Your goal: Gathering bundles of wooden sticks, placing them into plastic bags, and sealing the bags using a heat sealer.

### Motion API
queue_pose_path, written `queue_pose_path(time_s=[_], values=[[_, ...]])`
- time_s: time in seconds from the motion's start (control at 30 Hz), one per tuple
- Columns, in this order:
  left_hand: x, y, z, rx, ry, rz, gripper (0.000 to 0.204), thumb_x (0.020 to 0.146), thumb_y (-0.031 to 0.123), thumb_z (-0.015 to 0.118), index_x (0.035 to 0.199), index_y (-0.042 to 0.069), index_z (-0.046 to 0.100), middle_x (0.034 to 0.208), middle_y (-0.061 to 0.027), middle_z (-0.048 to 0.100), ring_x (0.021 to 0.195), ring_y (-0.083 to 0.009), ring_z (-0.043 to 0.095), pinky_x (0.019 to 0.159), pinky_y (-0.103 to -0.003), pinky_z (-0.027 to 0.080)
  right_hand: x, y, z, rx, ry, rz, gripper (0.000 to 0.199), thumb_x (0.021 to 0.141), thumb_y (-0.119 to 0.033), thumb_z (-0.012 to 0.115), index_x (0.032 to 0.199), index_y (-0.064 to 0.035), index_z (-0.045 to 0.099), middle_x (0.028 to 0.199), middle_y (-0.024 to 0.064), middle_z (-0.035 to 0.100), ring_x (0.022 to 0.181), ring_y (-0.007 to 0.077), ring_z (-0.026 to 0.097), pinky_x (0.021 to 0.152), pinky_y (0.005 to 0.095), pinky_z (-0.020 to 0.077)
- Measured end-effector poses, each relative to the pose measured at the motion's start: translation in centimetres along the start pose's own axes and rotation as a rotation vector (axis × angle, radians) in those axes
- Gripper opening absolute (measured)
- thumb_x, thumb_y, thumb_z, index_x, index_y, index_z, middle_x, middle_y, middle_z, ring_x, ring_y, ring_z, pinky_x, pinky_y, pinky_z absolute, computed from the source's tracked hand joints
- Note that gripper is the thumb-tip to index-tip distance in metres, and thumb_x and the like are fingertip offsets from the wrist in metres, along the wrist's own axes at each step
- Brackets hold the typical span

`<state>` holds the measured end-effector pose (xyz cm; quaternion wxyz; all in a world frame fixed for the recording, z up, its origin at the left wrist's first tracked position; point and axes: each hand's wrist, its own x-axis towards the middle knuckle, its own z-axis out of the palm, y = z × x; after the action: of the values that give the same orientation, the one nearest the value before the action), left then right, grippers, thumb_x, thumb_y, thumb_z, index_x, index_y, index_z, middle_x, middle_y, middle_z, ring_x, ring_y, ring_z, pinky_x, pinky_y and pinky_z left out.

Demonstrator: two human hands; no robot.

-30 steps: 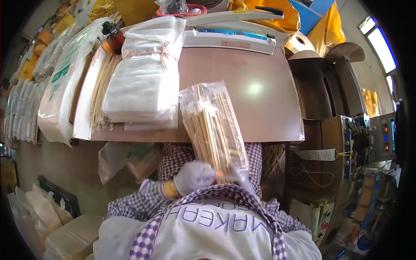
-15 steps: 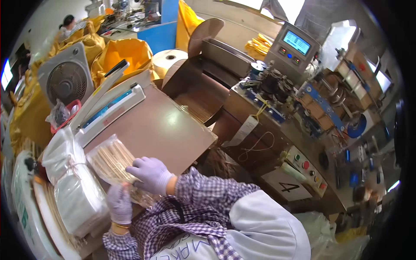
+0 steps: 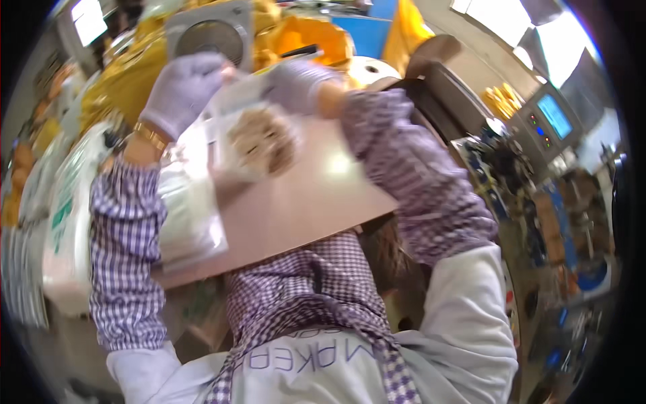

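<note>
A clear plastic bag of wooden sticks (image 3: 261, 143) is held up over the table, the stick ends facing me in a tight pale-brown bunch. My left hand (image 3: 183, 94), in a pale lilac glove, is closed at the bag's upper left edge. Opposite it, my right hand (image 3: 299, 86), gloved the same and smeared by motion, grips the upper right edge. Both hands are level with the white sealer, which is mostly hidden behind them and the bag. A stack of clear plastic bags (image 3: 188, 209) lies by my left forearm.
The brown tabletop (image 3: 303, 175) stretches below the bag. Behind stand a grey fan (image 3: 210, 42), an orange-yellow sack (image 3: 313, 37) and a white roll (image 3: 370, 69). On the right are a metal trough (image 3: 431, 101) and a machine with a lit screen (image 3: 553, 116).
Both hands have moved away from me, toward the sealer. The bag of sticks, which lay on the table beside the bag stack, is now raised and turned end-on. My view has swung left.
</note>
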<state>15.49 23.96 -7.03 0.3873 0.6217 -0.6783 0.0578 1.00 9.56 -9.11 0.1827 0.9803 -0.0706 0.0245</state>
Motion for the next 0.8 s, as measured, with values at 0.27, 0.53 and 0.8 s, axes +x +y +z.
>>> queue_pose_path(time_s=[0.27, 0.53, 0.8], values=[[-1.6, 0.0, -3.7, 0.535, -0.264, -0.129, 0.015, 0.078, 0.021, 0.056, 0.084, 0.010, 0.063, 0.072, -0.0109, 0.062, 0.064, -0.0202, 0.057, 0.060, -0.030, 0.048, -1.9, 0.2, 0.6, -0.160, 0.114, 0.126, 0.012, 0.073, -0.016, 0.057, 0.082, -0.0114, 0.064, 0.073, 0.0071, 0.063, 0.069, 0.0228, 0.062, 0.062, 0.0333, 0.0501], [-5.5, 2.8, -4.0, 0.033, -0.107, -0.246, 0.017, 0.076, 0.019, 0.054, 0.069, 0.005, 0.063, 0.058, -0.0076, 0.058, 0.051, -0.0164, 0.054, 0.051, -0.029, 0.045, -9.2, -1.3, -3.5, 0.978, 0.392, 0.216, 0.017, 0.074, 0.001, 0.055, 0.089, 0.0012, 0.063, 0.079, 0.0038, 0.064, 0.067, 0.0085, 0.057, 0.062, 0.0208, 0.0471], [-3.9, 0.8, -4.0, 0.192, 0.068, -0.192, 0.016, 0.076, 0.020, 0.056, 0.072, 0.005, 0.063, 0.058, -0.0087, 0.057, 0.051, -0.0148, 0.054, 0.051, -0.028, 0.044, -6.0, 0.6, -1.9, 0.704, 0.519, 0.216, 0.012, 0.077, -0.004, 0.056, 0.086, -0.0026, 0.064, 0.076, 0.0057, 0.065, 0.072, 0.0111, 0.060, 0.069, 0.0219, 0.0478]])
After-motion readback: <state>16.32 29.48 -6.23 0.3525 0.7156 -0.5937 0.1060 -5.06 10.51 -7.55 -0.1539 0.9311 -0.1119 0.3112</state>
